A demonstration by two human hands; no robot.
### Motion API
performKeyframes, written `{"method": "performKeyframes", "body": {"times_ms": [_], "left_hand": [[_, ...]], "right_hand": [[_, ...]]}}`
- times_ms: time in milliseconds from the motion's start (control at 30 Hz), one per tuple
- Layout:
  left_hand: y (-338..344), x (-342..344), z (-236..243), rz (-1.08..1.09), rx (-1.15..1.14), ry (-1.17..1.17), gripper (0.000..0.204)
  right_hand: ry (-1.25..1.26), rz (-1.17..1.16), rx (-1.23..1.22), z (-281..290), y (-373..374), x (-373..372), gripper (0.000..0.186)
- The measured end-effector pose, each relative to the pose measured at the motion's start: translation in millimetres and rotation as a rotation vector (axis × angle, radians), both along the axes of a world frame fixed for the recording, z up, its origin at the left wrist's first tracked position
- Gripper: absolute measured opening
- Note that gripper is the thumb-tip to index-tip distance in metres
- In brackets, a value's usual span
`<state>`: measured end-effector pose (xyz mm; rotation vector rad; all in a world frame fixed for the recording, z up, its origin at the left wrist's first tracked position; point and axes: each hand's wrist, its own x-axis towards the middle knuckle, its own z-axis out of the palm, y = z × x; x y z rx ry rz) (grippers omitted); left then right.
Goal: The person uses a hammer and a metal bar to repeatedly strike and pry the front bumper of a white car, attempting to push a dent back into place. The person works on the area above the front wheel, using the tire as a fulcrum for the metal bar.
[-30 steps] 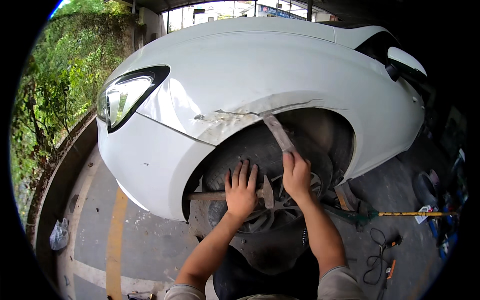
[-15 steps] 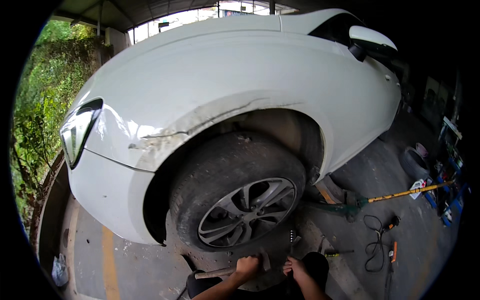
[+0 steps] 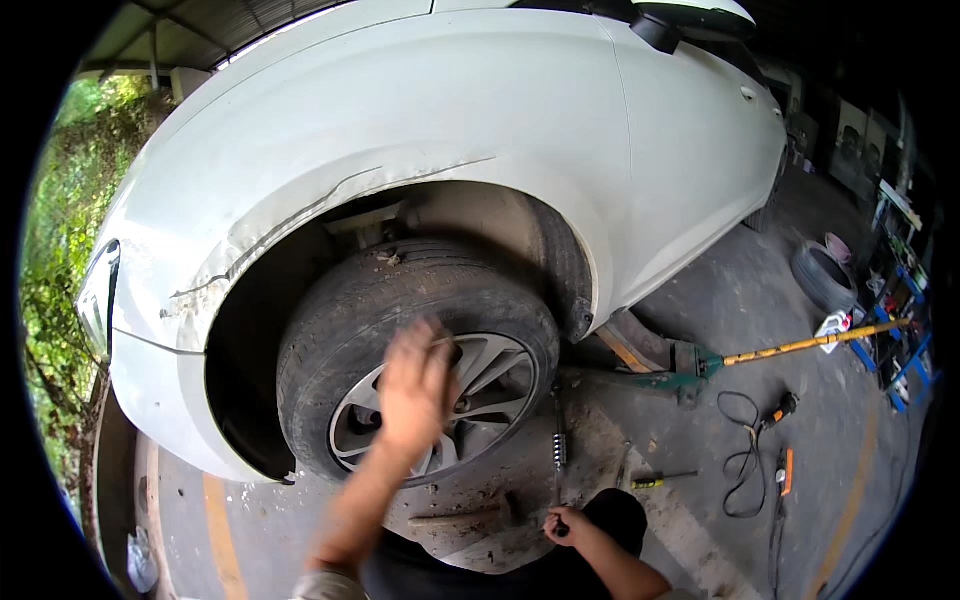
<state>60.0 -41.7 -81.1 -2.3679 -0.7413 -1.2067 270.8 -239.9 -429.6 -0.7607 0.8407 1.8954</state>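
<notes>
My left hand (image 3: 415,385) is raised in front of the car wheel (image 3: 490,400), its fingers stretched out and blurred by motion; whether it touches the tyre (image 3: 340,330) I cannot tell. It appears to hold nothing. Low in the view, my right hand (image 3: 568,526) is closed round the handle of a long dark bar (image 3: 559,450) with a ribbed middle section. That bar points away from me toward the wheel's lower right. A hammer (image 3: 455,519) with a wooden handle lies on the floor between my arms.
A white car (image 3: 480,100) fills the far side, its wheel arch scratched and creased. A green floor jack (image 3: 690,375) with a yellow handle stands right of the wheel. Rightward lie a yellow-handled screwdriver (image 3: 665,481), a corded tool (image 3: 775,412) and a loose tyre (image 3: 823,277).
My left hand has let go of the hammer and moved up and left to the wheel. The right hand keeps low with the bar. My view has shifted closer to the wheel.
</notes>
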Motion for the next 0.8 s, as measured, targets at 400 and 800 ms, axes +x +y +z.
{"method": "performKeyframes", "body": {"times_ms": [400, 800], "left_hand": [[36.4, -50.9, 149.4, 0.586, 0.279, 0.381, 0.081], [-43.5, -272.8, 150.0, 0.541, -0.326, 0.800, 0.056]], "right_hand": [[-0.319, 0.229, 0.041, 0.5, 8.0, -34.3, 0.026], [0.301, -0.014, 0.080, 258.3, -117.8, -95.3, 0.032]]}}
